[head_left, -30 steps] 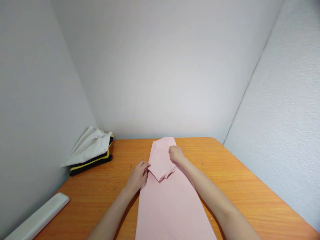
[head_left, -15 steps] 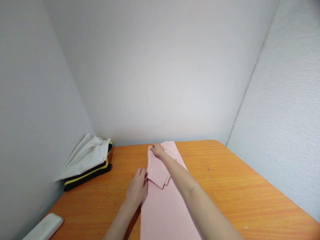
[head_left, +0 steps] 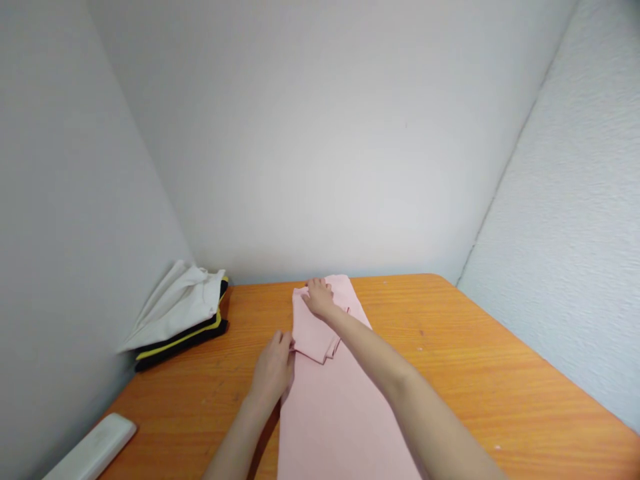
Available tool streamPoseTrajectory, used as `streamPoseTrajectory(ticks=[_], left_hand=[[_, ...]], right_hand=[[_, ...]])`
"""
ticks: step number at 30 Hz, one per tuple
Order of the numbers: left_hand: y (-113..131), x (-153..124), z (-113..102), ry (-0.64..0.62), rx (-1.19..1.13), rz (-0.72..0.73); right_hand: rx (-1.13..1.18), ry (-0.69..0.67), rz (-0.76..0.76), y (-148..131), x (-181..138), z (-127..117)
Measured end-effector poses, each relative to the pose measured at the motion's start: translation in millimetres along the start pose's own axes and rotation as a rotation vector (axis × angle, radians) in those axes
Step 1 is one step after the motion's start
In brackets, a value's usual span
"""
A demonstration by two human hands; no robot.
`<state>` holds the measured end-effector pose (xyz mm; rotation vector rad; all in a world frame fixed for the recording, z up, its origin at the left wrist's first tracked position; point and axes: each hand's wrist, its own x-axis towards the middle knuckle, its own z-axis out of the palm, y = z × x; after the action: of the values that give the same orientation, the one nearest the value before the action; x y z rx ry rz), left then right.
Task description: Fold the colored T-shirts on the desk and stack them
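Note:
A long pink cloth lies lengthwise on the orange wooden table, its far end folded back toward me into a flap. My right hand rests flat on the far part of that flap, fingers stretched out. My left hand lies at the left edge of the cloth, fingertips pressed against the near corner of the flap, fingers close together; whether they pinch the cloth is unclear.
A stack of folded clothes, white on top of black and yellow, sits at the far left corner against the wall. A white flat object lies at the near left edge. Walls close in on three sides.
My right hand has moved from the flap's right side across to its far left part and now presses flat there. My left hand has stayed at the cloth's left edge.

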<state>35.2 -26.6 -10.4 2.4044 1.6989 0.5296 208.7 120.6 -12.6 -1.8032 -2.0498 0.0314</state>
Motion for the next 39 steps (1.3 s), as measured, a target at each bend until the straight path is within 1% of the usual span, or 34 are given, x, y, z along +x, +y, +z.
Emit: streamPoseTrajectory(ticks=[4, 7, 9, 10, 12, 13, 15, 18, 27, 32, 36, 39], left_hand=[[9.5, -3.9, -2.2, 0.046, 0.081, 0.073], [15.4, -6.5, 1.6, 0.056, 0.053, 0.229], [16.2, -7.6, 8.6, 0.017, 0.032, 0.327], [15.6, -8.0, 12.9, -0.01, 0.03, 0.346], [12.7, -9.0, 21.3, -0.06, 0.036, 0.333], [11.0, -9.5, 24.7, -0.08, 0.04, 0.318], [8.1, -10.1, 29.1, -0.104, 0.047, 0.304], [6.5, -8.2, 31.8, -0.108, 0.06, 0.3], [1.2, 19.7, 36.7, -0.114, 0.104, 0.282], [0.3, 27.6, 34.5, -0.146, 0.124, 0.303], [4.1, 28.1, 33.5, -0.151, 0.152, 0.289], [6.7, 28.4, 33.2, -0.126, 0.182, 0.286]], right_hand=[[-0.017, -0.036, -0.083, 27.7, -39.0, -27.3], [-0.022, -0.119, -0.176, 46.5, -72.2, -39.9], [-0.028, -0.205, -0.237, 54.9, -91.8, -42.7], [-0.035, -0.248, -0.253, 57.9, -100.0, -42.7], [-0.054, -0.311, -0.256, 62.4, -112.0, -40.9], [-0.064, -0.321, -0.249, 64.0, -116.0, -39.5], [-0.074, -0.313, -0.248, 66.7, -120.0, -36.5], [-0.076, -0.279, -0.257, 69.9, -118.7, -33.2], [-0.073, -0.243, -0.244, 77.2, -93.1, -22.7], [-0.072, -0.239, -0.219, 78.4, -88.3, -22.9], [-0.061, -0.174, -0.184, 72.6, -96.5, -34.0], [-0.034, -0.168, -0.17, 66.1, -118.7, -43.5]])
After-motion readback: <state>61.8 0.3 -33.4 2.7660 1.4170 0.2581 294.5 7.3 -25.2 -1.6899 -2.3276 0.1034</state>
